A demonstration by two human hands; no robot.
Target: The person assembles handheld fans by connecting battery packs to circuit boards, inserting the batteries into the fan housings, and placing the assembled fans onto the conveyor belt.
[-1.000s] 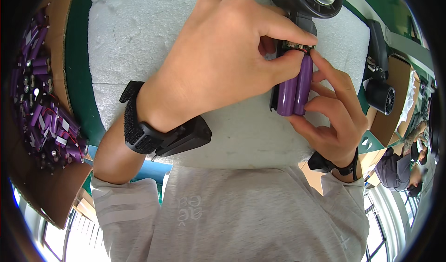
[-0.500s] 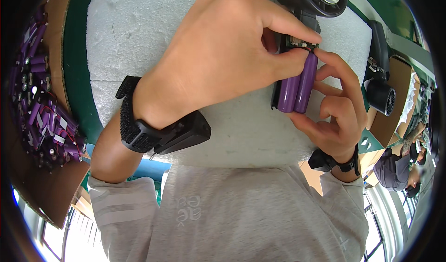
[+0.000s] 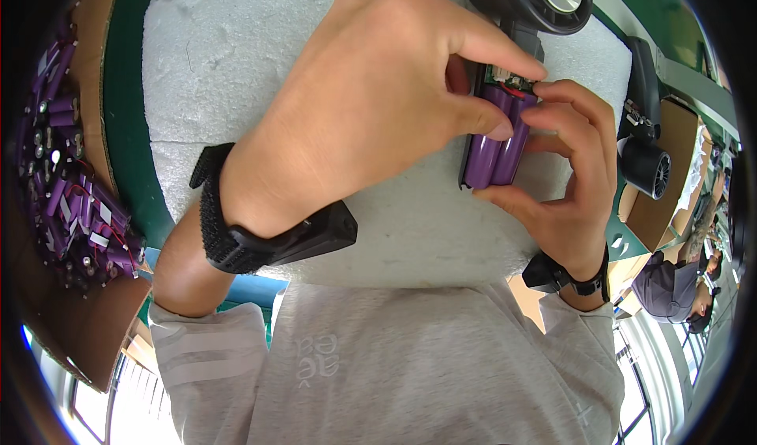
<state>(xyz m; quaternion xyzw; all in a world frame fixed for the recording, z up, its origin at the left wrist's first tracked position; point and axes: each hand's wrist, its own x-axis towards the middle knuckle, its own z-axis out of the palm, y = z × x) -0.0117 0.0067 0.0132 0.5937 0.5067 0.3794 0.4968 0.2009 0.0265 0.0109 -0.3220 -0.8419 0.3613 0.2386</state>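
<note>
A black handheld fan (image 3: 512,1) with a round, open-centred head lies on the white foam at the far right of centre. Its opened handle holds a pair of purple cylindrical battery cells (image 3: 482,162), side by side. Above them show a small green circuit board (image 3: 512,79) and a short red wire. My left hand (image 3: 355,106) reaches across from the left, thumb pressed on the cells and index fingertip by the board, its other fingers hidden behind. My right hand (image 3: 579,161) closes around the cells from the right, fingertips at their upper side and thumb at their lower end.
A cardboard box (image 3: 95,323) of purple battery cells with wires stands at the left. White foam sheet (image 3: 221,58) covers the green table. Another black fan (image 3: 646,165) lies at the right beside an open carton (image 3: 666,173). Further off, a person (image 3: 670,287) sits in dark clothing.
My left thumb has slid down onto the cells, exposing more of the red wire and board. My right fingers have shifted onto the cells' upper side, its thumb slightly left.
</note>
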